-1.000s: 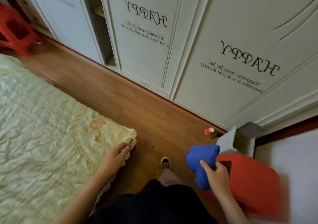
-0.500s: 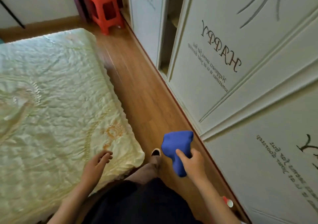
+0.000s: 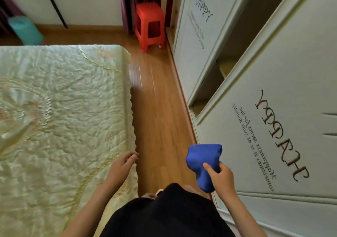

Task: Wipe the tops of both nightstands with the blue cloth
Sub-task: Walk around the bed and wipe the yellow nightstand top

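My right hand (image 3: 221,177) grips the bunched blue cloth (image 3: 202,161) at waist height, close to the white wardrobe on the right. My left hand (image 3: 122,165) hangs loosely over the near corner of the bed, fingers slightly curled and apart, holding nothing. No nightstand is in view.
A bed with a pale green quilted cover (image 3: 60,120) fills the left. A narrow strip of wooden floor (image 3: 158,109) runs between it and the white wardrobe doors (image 3: 273,94). A red plastic stool (image 3: 150,24) stands at the far end. A teal bin (image 3: 25,30) sits far left.
The view has swung left along the aisle, and the red object and small cup by the wall have left the frame. My left hand has come off the bed corner. The cloth stays in my right hand.
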Tool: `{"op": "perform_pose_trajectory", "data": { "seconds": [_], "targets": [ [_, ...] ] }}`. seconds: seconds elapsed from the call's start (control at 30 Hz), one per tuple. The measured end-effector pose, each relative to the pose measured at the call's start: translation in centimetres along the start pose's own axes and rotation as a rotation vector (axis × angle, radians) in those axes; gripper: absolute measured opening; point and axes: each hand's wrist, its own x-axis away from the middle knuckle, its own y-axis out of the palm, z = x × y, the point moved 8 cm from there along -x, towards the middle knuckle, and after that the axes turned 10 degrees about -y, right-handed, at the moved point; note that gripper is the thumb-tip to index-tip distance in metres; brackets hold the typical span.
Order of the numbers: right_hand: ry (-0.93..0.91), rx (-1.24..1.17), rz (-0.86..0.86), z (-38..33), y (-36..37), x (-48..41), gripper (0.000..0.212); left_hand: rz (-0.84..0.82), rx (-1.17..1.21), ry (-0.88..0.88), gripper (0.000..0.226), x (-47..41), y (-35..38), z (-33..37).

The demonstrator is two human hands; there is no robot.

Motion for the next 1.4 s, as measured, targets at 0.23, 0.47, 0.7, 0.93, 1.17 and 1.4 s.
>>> {"op": "perform_pose_trajectory", "data": {
  "seconds": [0.23, 0.47, 0.7, 0.93, 1.17, 1.4],
  "targets": [
    [0.029, 0.024, 0.019, -2.6, -2.1, -13.9, 0.023, 0.028, 0.055, 0.047, 0.02, -10.0, -0.3, 10.0],
    [-0.012, 0.057, -0.069, -9.6, 2.3, -32.4, 0.027, 0.107, 0.1, -0.074, 0.021, -22.7, -2.6, 15.8],
    [-0.134, 0.008, -0.295, -23.8, 9.9, -48.5, 0.02, 0.262, 0.229, -0.16, 0.022, -32.9, -9.5, 23.8],
    [-0.222, -0.027, -0.408, -35.3, 18.8, -61.0, 0.017, 0.402, 0.335, -0.272, 0.022, -42.6, -16.6, 24.3],
    [-0.283, -0.003, -0.378, -45.1, 26.4, -72.5, 0.022, 0.394, 0.358, -0.298, 0.02, -55.8, -24.0, 27.3],
    [-0.288, 0.051, -0.287, -52.6, 28.9, -83.2, 0.022, 0.354, 0.344, -0.198, 0.021, -68.9, -33.4, 38.7]
  ]
}}
